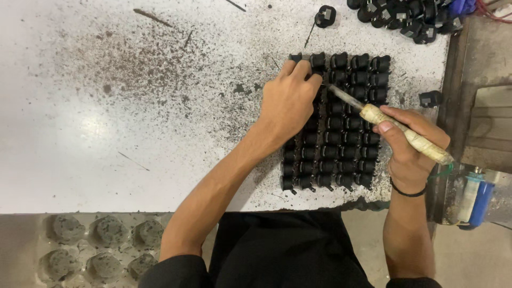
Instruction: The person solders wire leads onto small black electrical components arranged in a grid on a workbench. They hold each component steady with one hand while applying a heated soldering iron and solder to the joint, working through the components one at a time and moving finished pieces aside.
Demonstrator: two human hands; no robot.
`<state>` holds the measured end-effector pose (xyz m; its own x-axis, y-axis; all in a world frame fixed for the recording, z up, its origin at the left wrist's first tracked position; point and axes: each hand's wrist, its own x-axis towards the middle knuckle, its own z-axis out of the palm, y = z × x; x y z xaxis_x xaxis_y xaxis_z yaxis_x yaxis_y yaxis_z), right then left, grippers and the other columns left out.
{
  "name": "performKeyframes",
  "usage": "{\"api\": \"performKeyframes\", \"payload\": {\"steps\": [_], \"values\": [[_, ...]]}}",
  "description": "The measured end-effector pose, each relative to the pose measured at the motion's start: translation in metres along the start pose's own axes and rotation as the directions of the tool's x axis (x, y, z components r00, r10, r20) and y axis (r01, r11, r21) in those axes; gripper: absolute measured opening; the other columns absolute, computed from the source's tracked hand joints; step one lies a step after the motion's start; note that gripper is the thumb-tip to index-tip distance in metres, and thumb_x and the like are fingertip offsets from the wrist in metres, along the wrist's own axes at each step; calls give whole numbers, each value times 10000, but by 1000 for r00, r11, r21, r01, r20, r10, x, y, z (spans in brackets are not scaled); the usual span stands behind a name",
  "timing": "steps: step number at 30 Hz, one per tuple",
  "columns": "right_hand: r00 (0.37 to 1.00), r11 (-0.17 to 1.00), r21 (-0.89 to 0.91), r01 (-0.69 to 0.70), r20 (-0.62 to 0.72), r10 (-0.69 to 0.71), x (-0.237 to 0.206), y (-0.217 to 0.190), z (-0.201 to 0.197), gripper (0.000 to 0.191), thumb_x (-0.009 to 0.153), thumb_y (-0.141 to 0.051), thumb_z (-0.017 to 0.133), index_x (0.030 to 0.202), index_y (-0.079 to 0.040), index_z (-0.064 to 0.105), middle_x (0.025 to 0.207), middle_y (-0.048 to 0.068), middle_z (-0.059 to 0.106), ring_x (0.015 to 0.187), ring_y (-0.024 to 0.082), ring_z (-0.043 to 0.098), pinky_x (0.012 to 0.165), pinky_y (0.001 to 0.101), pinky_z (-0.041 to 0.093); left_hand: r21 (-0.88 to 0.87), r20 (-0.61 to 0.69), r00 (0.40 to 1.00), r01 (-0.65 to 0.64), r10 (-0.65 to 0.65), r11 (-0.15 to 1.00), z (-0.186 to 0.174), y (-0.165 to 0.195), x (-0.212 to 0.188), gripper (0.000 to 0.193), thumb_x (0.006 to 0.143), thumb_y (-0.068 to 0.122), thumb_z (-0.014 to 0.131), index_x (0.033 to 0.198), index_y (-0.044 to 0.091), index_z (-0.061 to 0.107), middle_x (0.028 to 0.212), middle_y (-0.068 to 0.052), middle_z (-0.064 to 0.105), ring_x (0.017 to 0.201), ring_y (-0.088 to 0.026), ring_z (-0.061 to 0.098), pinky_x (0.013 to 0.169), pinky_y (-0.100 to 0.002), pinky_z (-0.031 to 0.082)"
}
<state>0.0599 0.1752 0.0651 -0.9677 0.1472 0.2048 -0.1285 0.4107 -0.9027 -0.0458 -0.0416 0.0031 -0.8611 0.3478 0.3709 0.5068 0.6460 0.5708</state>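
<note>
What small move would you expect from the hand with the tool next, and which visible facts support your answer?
Probably a slight shift of the tool tip to the neighbouring part. The right hand holds its tip at the upper rows of the black parts, beside where the left hand presses on the block.

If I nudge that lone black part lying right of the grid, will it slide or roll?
The lone black part looks blocky with flat faces, so it would likely slide, not roll. Being small and probably plastic, it seems light. The gritty table may add drag.

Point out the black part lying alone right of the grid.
The single black part beside the table's right edge, level with the grid's upper rows; the others sit in rows or piles.
</note>
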Motion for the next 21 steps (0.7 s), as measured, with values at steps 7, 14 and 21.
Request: {"api": "performKeyframes", "payload": {"steps": [7,14,21], "values": [[990,985,-129,114,94,-102,15,-16,-1,158,1019,20,768,1161,70,722,993,166,736,821,159,690,745,220,515,-26,13,999,-38,38,999,6,3,0,226,733,34,705,957,56,710,992,-107,605,973,-300,614,663,-426,581],[978,965,-214,149,177,-111,29,-31,-2,156,994,20,767,1141,52,726,950,145,734,780,126,682,680,206,489,-15,67,997,-36,37,999,17,6,4,267,713,10,711,979,1,690,1023,-151,609,993,-310,611,680,-416,588],[997,994,81,-78,27,76,20,-20,-11,215,1010,-23,732,1207,63,718,1065,151,743,879,169,715,805,252,580,10,159,987,24,-26,1000,-26,22,7,290,760,37,693,1038,-32,645,828,-184,670,630,-355,652,501,-460,552]]}}
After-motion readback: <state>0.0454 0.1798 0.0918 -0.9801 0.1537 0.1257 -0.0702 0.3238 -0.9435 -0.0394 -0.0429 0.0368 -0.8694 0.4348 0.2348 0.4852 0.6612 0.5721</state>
